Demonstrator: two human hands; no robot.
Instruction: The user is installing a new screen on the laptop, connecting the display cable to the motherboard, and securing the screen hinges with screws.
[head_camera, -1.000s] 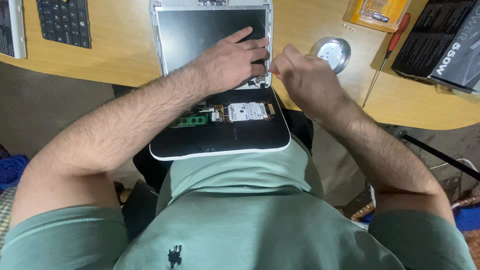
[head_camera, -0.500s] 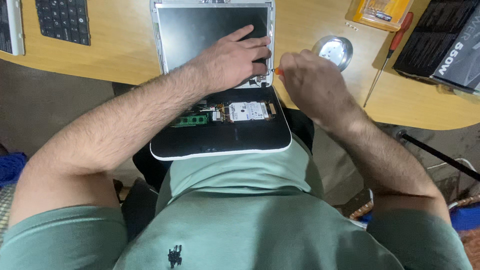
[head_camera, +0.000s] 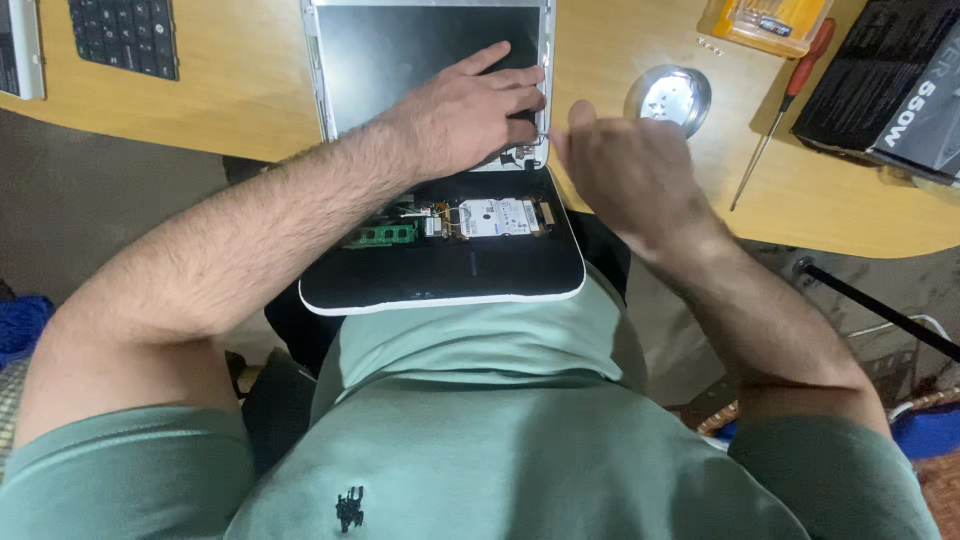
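Laptop (head_camera: 440, 275) upside down, half on desk (head_camera: 250, 110) edge, half on lap, bottom cover off. Left hand (head_camera: 465, 115) flat on laptop's far half, fingers spread, pressing down. Right hand (head_camera: 625, 165) just right of laptop's edge, blurred, fingers bunched; pinching anything, cannot tell. Drive (head_camera: 497, 216) and green memory stick (head_camera: 380, 236) exposed mid-laptop. Dish (head_camera: 668, 97), red screwdriver (head_camera: 780, 100) on desk right of laptop. Risks, as judged: laptop slipping off lap if left pressure eases; tiny screw dropped to floor from loose pinch; sleeve or wrist brushing bare board.
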